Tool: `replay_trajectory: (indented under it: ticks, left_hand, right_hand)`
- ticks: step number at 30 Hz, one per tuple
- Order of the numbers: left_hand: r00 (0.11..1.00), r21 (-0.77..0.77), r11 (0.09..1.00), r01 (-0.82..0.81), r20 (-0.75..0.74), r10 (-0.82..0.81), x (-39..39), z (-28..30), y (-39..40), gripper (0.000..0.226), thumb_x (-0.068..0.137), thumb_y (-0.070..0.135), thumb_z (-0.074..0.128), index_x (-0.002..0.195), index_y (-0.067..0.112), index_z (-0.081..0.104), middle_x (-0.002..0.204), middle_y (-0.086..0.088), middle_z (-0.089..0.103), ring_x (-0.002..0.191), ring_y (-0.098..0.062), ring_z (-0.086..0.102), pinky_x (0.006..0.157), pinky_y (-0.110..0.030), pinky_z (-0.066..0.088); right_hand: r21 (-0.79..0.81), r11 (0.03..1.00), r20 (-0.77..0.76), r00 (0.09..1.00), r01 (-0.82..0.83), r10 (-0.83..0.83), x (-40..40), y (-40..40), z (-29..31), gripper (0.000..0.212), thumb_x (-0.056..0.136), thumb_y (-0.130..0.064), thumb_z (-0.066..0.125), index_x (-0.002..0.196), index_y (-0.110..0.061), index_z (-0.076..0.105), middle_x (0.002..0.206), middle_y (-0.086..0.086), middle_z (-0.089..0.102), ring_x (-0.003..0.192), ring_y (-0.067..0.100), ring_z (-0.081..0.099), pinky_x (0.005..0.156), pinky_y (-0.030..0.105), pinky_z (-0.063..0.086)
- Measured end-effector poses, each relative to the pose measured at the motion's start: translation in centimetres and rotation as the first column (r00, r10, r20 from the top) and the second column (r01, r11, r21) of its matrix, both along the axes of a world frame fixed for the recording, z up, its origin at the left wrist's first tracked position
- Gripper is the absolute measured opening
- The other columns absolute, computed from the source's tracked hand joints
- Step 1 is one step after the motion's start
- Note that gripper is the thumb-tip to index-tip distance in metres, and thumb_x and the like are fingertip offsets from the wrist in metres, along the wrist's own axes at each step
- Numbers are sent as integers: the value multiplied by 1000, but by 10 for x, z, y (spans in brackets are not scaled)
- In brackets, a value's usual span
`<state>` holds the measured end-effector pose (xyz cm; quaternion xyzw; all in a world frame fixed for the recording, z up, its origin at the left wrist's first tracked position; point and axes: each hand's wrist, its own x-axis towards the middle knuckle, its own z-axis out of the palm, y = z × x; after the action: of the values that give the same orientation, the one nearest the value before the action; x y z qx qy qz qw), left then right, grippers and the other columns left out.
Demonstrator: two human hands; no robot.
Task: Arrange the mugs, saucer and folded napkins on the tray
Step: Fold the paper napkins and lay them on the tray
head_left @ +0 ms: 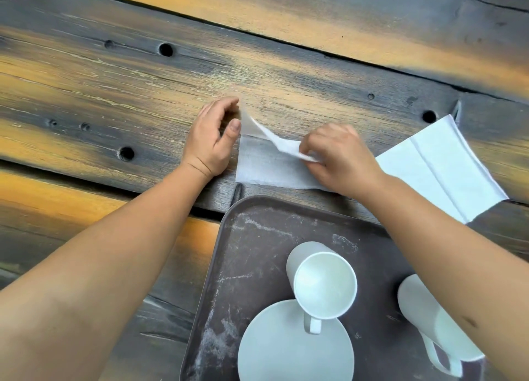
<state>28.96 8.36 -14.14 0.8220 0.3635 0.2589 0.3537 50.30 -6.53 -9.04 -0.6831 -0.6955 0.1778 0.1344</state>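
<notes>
A thin white napkin [263, 166] lies on the wooden table just beyond the brown tray [246, 237]. My left hand [213, 136] pinches its lifted far corner between thumb and fingers. My right hand [340, 158] pinches the raised edge near the middle, so the sheet is partly peeled up. A second white napkin [440, 168], folded with creases, lies to the right. On the tray stand a white mug [323, 283], a white saucer [286, 349] in front of it, and a second white mug [435, 326] partly hidden by my right forearm.
The table [143, 80] is dark weathered planks with round holes and gaps between boards. The tray reaches out of view at the bottom.
</notes>
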Motion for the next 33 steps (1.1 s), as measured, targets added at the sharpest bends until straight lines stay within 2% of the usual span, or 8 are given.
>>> replay_trajectory:
  ticks: [4,6,9,12,18,24,29,33]
  left_hand:
    - [997,-14,999,-32,64,33,0,-2,3,82,96,66,21,106,2,71,102,-10,71,104,-26,62,92,-30,43]
    - [999,18,1000,26,-20,-25,1,0,5,78,97,62,21,99,7,76,105,-7,72,110,-25,59,97,-34,40]
    - [967,78,992,102,-241,-80,2,1,4,53,89,56,41,105,20,75,118,1,65,120,-23,49,98,-41,35]
    - [927,138,977,162,-361,-103,3,1,2,40,81,53,56,108,27,70,124,6,58,123,-21,43,99,-42,29]
    - [942,145,978,150,-320,-97,3,-1,1,13,83,38,63,91,29,68,118,9,56,120,-18,43,97,-40,25]
    - [957,137,984,118,-281,-76,3,-1,1,12,86,33,60,89,24,67,111,9,58,116,-17,46,95,-37,26]
    - [933,156,974,162,-345,-100,4,-1,1,27,86,49,60,103,30,66,115,12,55,118,-14,41,97,-36,25]
    - [945,125,980,151,-310,-106,2,-1,2,15,85,43,63,88,30,68,115,12,56,119,-13,42,97,-37,24]
  right_hand:
    - [-47,998,11,999,-53,53,-3,-15,-6,14,78,-15,64,91,-16,67,95,-1,68,99,28,58,83,38,32]
    - [-46,998,13,999,-47,47,-3,-20,-9,23,82,-37,66,96,-19,67,99,-3,68,103,26,57,85,39,34]
    - [-36,999,-5,1000,-6,6,-3,-25,-11,51,83,-63,51,107,-20,66,102,-3,68,103,23,55,87,39,34]
    - [11,991,-53,990,131,-130,-1,-25,-13,45,88,-54,52,110,-17,65,105,1,68,101,27,55,87,41,37]
    - [-33,919,50,919,392,-390,11,-16,-24,27,88,-30,63,112,-18,65,110,4,60,107,31,49,91,43,36]
    - [-42,914,10,915,403,-403,12,-13,-27,9,88,-22,64,93,-15,67,102,3,58,104,30,47,90,39,36]
    - [-25,945,-30,944,327,-328,13,-15,-23,8,91,-20,61,91,-12,63,94,5,62,95,31,51,87,44,42]
    - [46,950,-71,949,310,-307,11,-21,-19,7,93,-16,56,93,-9,58,91,6,63,88,29,52,79,36,40]
